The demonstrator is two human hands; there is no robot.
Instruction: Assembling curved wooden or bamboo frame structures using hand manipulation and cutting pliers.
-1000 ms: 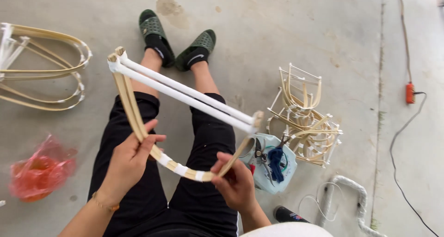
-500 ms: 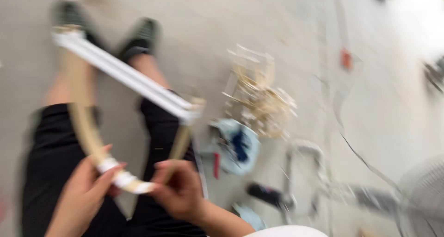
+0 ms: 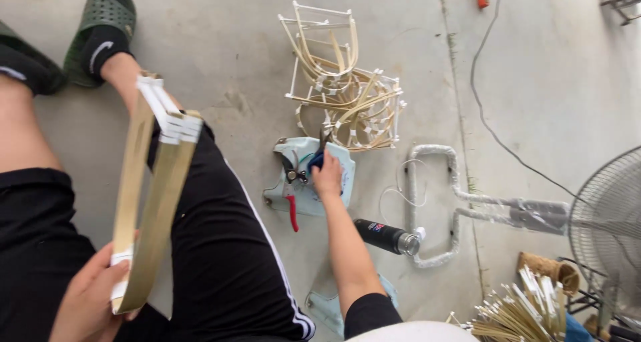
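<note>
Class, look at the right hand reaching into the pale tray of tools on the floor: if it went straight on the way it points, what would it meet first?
Probably the pile of bamboo frames just beyond the pale tray; the right hand points toward it, though depth is unclear.

Craft workshop, bare concrete floor (image 3: 547, 82), stacked bamboo frames (image 3: 344, 88), standing fan (image 3: 607, 222)

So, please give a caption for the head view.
Left hand holds a bent bamboo frame; right hand reaches into a pale blue tool tray on the floor.
</note>
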